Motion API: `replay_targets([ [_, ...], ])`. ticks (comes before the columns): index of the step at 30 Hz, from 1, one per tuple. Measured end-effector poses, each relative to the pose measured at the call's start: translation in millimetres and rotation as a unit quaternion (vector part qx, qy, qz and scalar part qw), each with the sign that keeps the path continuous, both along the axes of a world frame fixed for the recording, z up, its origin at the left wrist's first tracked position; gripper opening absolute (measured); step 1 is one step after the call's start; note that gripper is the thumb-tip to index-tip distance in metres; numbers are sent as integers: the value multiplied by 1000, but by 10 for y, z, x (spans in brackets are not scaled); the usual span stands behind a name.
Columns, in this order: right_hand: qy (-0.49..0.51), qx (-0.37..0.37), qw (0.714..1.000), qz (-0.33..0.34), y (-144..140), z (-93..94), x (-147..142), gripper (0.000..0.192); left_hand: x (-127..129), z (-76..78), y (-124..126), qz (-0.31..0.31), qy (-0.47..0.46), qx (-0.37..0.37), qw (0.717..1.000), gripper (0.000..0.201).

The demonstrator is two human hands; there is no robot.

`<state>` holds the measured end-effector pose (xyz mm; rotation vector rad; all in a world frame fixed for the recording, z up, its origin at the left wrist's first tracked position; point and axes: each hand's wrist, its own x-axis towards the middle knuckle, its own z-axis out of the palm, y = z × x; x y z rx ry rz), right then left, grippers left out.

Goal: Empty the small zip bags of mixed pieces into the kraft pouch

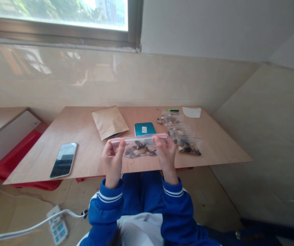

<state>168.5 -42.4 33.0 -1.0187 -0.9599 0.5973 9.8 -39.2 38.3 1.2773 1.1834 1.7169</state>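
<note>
Clear plastic zip bag (141, 145) of dark and tan mushroom-like pieces (139, 151), held up by its red-lined top strip over the near part of the wood-topped table (87, 153); clamped at 1 end between thumb and fingers of the left hand (113, 155), likewise near the other end by the right hand (166, 152); just beyond, teal case (150, 127) with 1 white label (144, 130); farther left, brown paper pouch (109, 120) and, nearer, smartphone (64, 160); to the right, row of similar filled bags (190, 147), with green-handled tool (173, 110) and white paper (192, 112) behind
</note>
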Motion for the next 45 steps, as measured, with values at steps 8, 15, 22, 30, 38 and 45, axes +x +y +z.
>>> replay_targets([
  [8,14,-5,990,142,-7,-21,3,20,-32,-9,4,-110,-23,-15,994,22],
  [15,-65,27,993,94,-19,50,-39,14,-70,12,-10,-111,-21,1,994,18],
  [22,-67,37,992,96,-38,59,-35,10,-65,24,-19,-58,3,27,998,18],
  [30,-51,33,995,78,-41,57,-29,13,22,28,-56,-15,-19,8,1000,23],
  [38,-22,-26,974,225,-122,86,-8,21,-5,61,-58,-139,-6,11,990,18],
  [45,-51,17,981,187,-108,95,-58,10,-6,80,-63,-117,10,41,992,12],
])
